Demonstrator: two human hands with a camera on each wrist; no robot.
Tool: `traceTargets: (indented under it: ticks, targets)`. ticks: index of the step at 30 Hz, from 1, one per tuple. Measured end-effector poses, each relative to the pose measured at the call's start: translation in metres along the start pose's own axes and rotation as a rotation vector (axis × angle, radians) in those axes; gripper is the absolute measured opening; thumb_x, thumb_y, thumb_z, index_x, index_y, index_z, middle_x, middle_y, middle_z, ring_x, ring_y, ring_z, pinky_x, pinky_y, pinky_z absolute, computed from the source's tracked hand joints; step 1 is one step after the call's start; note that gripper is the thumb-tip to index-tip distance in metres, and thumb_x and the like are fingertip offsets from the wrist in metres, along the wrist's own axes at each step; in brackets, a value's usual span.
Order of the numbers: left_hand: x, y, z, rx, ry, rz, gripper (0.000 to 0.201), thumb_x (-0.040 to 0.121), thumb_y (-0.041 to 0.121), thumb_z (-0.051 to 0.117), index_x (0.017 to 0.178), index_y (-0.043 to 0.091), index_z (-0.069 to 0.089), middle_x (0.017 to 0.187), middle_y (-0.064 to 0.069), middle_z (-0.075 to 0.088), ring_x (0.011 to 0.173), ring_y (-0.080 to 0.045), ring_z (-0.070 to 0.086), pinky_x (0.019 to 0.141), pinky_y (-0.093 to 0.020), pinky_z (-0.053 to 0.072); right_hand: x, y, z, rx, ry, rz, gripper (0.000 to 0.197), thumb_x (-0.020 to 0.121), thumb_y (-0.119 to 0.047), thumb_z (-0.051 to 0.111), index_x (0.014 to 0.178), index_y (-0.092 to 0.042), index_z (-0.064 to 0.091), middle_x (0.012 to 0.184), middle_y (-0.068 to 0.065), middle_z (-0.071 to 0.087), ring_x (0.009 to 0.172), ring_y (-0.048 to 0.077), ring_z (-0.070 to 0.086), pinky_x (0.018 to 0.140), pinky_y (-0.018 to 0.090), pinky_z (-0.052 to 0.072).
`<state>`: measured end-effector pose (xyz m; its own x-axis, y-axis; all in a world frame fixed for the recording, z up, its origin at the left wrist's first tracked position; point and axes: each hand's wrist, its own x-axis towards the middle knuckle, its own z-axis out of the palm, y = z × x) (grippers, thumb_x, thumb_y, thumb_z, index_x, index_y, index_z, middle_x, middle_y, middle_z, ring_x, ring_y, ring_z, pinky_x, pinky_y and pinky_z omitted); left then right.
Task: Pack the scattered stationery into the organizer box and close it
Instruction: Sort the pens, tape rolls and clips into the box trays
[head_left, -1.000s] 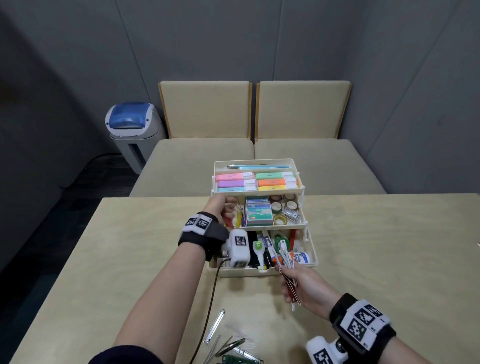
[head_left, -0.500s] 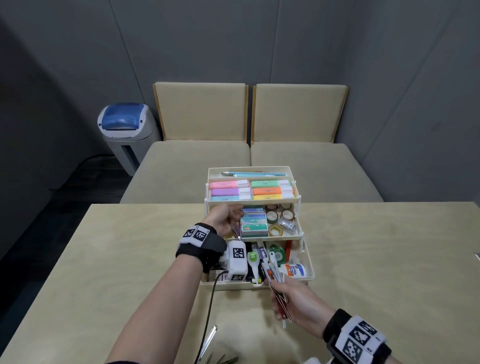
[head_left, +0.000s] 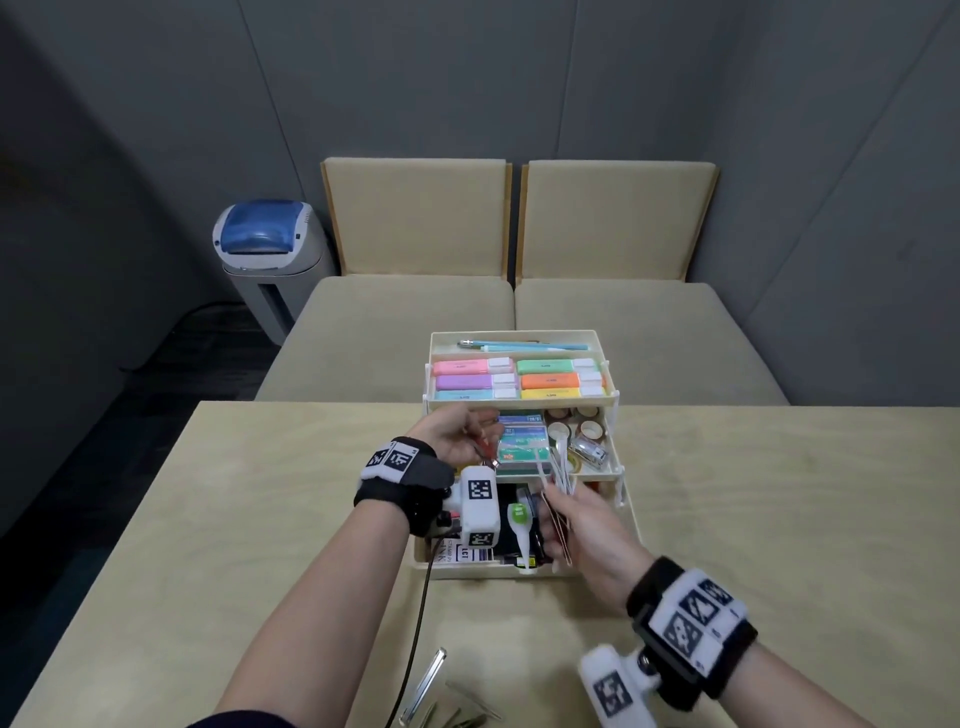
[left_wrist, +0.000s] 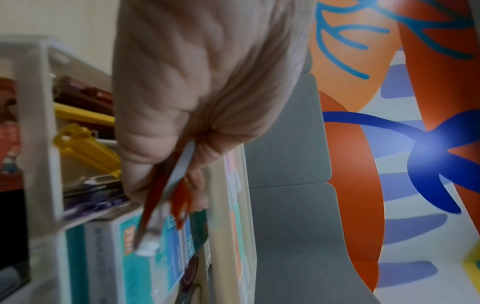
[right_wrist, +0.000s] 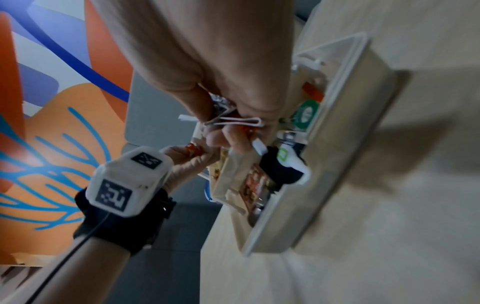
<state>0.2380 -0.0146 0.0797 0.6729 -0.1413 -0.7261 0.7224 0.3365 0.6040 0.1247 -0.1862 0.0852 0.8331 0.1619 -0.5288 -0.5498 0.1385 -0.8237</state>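
— Where are my hands?
— My left hand (head_left: 457, 434) pinches a small red clip (head_left: 485, 448) over the organizer box (head_left: 524, 570) middle tier. My right hand (head_left: 582, 525) curls round a bundle of thin sticks (head_left: 558, 470) above the bottom tray.
— And the box?
— Open, tiers fanned, on the table (head_left: 779, 519).

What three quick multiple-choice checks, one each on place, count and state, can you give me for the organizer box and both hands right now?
1. Where do the highlighters lie?
A. top tier
B. bottom tier
C. on the table

2. How many highlighters show?
A. three
B. six
C. nine

3. What state is the organizer box in?
A. shut
B. tiers fanned open
C. tipped over

Key: 1 A, they fill the uppermost tray. 2 B, two columns of three. 3 B, all three tiers are exposed while the left hand pinches a red tool and the right hand grips a bundle of thin sticks.
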Motion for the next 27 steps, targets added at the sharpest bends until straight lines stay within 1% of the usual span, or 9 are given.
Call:
traceTargets:
  ticks: [2, 5, 8, 11, 14, 18, 22, 24, 27]
  targets:
    - [-0.001, 0.001, -0.002, -0.007, -0.011, -0.014, 0.055, 0.090, -0.013, 0.015, 0.136, -0.001, 0.041, 0.114, -0.021, 0.053, 0.079, -0.020, 0.053, 0.054, -0.026, 0.054, 0.015, -0.014, 0.010, -0.007, -0.008, -0.021, 0.011, 0.101, -0.017, 0.041, 0.100, -0.007, 0.047, 0.071, 0.001, 0.047, 0.053, 0.010, 0.041, 0.047, 0.022, 0.029]
    - [0.000, 0.004, -0.006, 0.053, 0.002, -0.009, 0.052, 0.089, -0.013, 0.012, 0.126, -0.002, 0.046, 0.095, -0.019, 0.055, 0.069, -0.017, 0.046, 0.042, -0.020, 0.050, 0.039, -0.020, 0.028, -0.117, 0.001, -0.011, 0.011, 0.102, -0.019, 0.040, 0.103, -0.009, 0.047, 0.075, 0.002, 0.046, 0.055, 0.009, 0.039, 0.045, 0.021, 0.030]
    - [0.002, 0.004, -0.007, 0.111, 0.005, -0.004, 0.050, 0.088, -0.012, 0.011, 0.125, -0.001, 0.042, 0.084, -0.017, 0.057, 0.062, -0.020, 0.048, 0.044, -0.028, 0.052, 0.053, -0.011, 0.040, -0.213, -0.005, 0.024, 0.012, 0.102, -0.019, 0.039, 0.101, -0.014, 0.051, 0.076, 0.002, 0.046, 0.054, 0.009, 0.040, 0.044, 0.020, 0.032]
    - [0.004, 0.005, -0.009, 0.131, 0.005, 0.015, 0.046, 0.087, -0.012, 0.013, 0.115, 0.000, 0.049, 0.065, -0.014, 0.064, 0.047, -0.019, 0.057, 0.051, -0.031, 0.052, 0.056, -0.007, 0.048, -0.137, -0.048, 0.051, 0.014, 0.102, -0.016, 0.039, 0.097, -0.016, 0.052, 0.074, 0.001, 0.049, 0.051, 0.008, 0.041, 0.041, 0.019, 0.031]
    - [0.003, 0.004, -0.007, 0.149, 0.006, 0.019, 0.040, 0.090, -0.009, 0.015, 0.093, 0.002, 0.053, 0.069, -0.011, 0.056, 0.046, -0.016, 0.051, 0.045, -0.025, 0.045, 0.057, -0.008, 0.053, 0.003, -0.049, 0.064, 0.013, 0.101, -0.013, 0.041, 0.096, -0.012, 0.052, 0.070, 0.001, 0.051, 0.047, 0.009, 0.041, 0.037, 0.019, 0.030]
    - [0.001, 0.002, -0.007, 0.133, -0.052, 0.020, 0.030, 0.096, 0.004, 0.027, 0.076, 0.010, 0.049, 0.053, -0.002, 0.052, 0.044, -0.014, 0.051, 0.045, -0.020, 0.040, 0.056, -0.012, 0.059, 0.207, 0.009, 0.119, 0.014, 0.100, -0.010, 0.042, 0.093, -0.008, 0.054, 0.067, 0.004, 0.054, 0.046, 0.012, 0.043, 0.033, 0.018, 0.030]
    - [0.000, 0.002, -0.015, 0.088, -0.105, 0.043, 0.025, 0.097, 0.013, 0.033, 0.073, 0.016, 0.040, 0.062, 0.000, 0.033, 0.045, -0.017, 0.049, 0.050, -0.023, 0.042, 0.056, -0.009, 0.063, 0.353, 0.048, 0.200, 0.013, 0.099, -0.009, 0.043, 0.098, -0.003, 0.054, 0.068, 0.009, 0.051, 0.050, 0.015, 0.041, 0.034, 0.021, 0.031]
    - [-0.002, 0.003, -0.018, 0.121, -0.099, 0.033, 0.023, 0.097, 0.014, 0.035, 0.075, 0.015, 0.041, 0.065, -0.002, 0.035, 0.050, -0.019, 0.049, 0.054, -0.028, 0.043, 0.055, -0.007, 0.066, 0.401, 0.058, 0.201, 0.016, 0.099, -0.009, 0.043, 0.105, -0.003, 0.056, 0.070, 0.009, 0.054, 0.050, 0.014, 0.041, 0.034, 0.021, 0.031]
    - [-0.006, 0.004, -0.018, 0.269, -0.034, 0.080, 0.016, 0.096, 0.006, 0.033, 0.100, 0.005, 0.049, 0.075, -0.010, 0.048, 0.054, -0.021, 0.054, 0.051, -0.030, 0.049, 0.053, -0.007, 0.068, 0.420, 0.058, 0.173, 0.020, 0.100, -0.011, 0.040, 0.100, -0.004, 0.058, 0.061, 0.005, 0.059, 0.044, 0.012, 0.045, 0.035, 0.021, 0.030]
